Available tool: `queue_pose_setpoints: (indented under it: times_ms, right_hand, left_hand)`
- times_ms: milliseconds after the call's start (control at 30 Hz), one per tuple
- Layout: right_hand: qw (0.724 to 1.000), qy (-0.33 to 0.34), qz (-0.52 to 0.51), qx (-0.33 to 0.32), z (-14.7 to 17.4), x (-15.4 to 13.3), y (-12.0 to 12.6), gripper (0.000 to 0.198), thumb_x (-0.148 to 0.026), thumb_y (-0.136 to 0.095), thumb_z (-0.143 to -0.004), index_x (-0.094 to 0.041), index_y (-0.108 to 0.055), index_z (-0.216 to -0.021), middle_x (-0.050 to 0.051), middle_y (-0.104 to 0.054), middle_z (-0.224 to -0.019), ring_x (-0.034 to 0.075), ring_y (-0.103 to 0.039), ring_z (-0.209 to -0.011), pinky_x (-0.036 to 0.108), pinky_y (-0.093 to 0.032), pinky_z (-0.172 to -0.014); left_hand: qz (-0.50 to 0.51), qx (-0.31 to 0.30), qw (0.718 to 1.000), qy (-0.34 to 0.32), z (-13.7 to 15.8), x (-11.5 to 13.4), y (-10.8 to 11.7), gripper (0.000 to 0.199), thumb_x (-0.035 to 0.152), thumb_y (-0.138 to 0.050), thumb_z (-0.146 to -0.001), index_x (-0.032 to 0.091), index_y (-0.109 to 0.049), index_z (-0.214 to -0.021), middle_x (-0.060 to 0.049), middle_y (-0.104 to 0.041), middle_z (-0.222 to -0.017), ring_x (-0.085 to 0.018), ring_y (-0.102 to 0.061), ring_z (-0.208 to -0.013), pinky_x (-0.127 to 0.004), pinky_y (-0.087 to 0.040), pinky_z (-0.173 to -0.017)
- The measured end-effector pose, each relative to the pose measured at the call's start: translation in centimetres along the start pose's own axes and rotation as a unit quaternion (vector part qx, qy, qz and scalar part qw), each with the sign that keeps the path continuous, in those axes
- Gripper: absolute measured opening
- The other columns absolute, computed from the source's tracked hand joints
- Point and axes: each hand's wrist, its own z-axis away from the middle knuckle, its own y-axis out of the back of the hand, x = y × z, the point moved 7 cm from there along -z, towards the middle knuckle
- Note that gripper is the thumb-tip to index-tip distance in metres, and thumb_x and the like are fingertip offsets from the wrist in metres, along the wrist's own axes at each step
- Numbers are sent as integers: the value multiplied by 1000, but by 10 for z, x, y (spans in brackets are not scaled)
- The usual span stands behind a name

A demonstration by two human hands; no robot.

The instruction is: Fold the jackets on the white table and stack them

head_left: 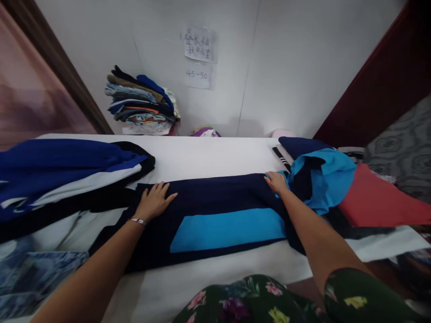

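One piece of denim (50,273) lies nearest, at 8 o'clock. Next, at 6 o'clock, one navy garment (215,195) with one light-blue panel (229,229) spreads flattened on the white worktop (215,157). Two hands rest on it: the left hand (154,202) at 8, fingers splayed wide; the right hand (277,182) between 3 and 4, fingers closer (whether they pinch, I cannot tell), its forearm (316,229) crossing the near edge. Bunched light-blue cloth (338,172) crowds 3 o'clock. Farther stands one clothes stack (144,101) at 10; two notes (198,47) hang at 12.
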Motion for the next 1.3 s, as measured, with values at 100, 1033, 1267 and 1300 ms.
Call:
queue_pose_setpoints:
  times_ms: [100,1033,1267,1300]
  right_hand:
    - [999,-9,-26,-20,-3,1,8,40,-33,-53,-93,-23,-60,-131,7,-59,-141,25,-49,-134,44,-33,-113]
    - [981,191,-26,-13,119,-54,-3,51,-5,-42,-82,-14,-68,-126,12,-63,-134,27,-55,-130,48,-44,-110]
    - [983,180,-28,-5,120,-58,-4,52,-4,-43,-81,-13,-67,-127,13,-61,-137,27,-52,-133,47,-40,-113]
    - [984,176,-28,-8,120,-58,-5,53,-4,-43,-81,-13,-67,-127,13,-60,-138,27,-52,-133,48,-39,-113]
  left_hand:
    - [0,8,1000,-3,-4,-2,4,68,53,-33,-93,13,-45,-147,-19,-37,-156,-34,-29,-147,-59,-26,-115]
    - [58,81,987,-124,65,21,15,54,18,-33,-82,17,-70,-121,-6,-67,-130,-22,-59,-126,-40,-45,-110]
    - [124,15,990,-60,68,7,22,53,31,-41,-80,20,-70,-123,-4,-68,-128,-25,-63,-121,-36,-49,-106]
    - [138,-1,990,-37,66,7,27,53,38,-42,-83,20,-69,-124,-3,-70,-126,-26,-65,-116,-37,-51,-102]
